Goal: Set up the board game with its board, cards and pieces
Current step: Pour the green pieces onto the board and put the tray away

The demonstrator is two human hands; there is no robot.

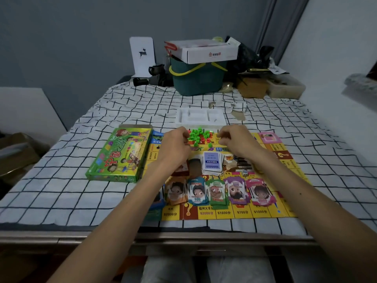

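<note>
1. The board (242, 212) lies flat on the table (61, 190), with the green box (120, 156) just beside its left edge.
2. Green and red pieces (199, 135) are piled at the board's far edge. Cards (212, 163) sit mid-board, and money stacks (216, 193) line the near side.
3. The left hand (175, 144) and right hand (234, 139) flank the pile with fingers curled. I cannot tell whether either grip holds a piece.
4. A white tray (201, 117) lies just beyond the board.

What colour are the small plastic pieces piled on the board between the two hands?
The pieces are mostly green, with a few red among them; the head view shows this.
</note>
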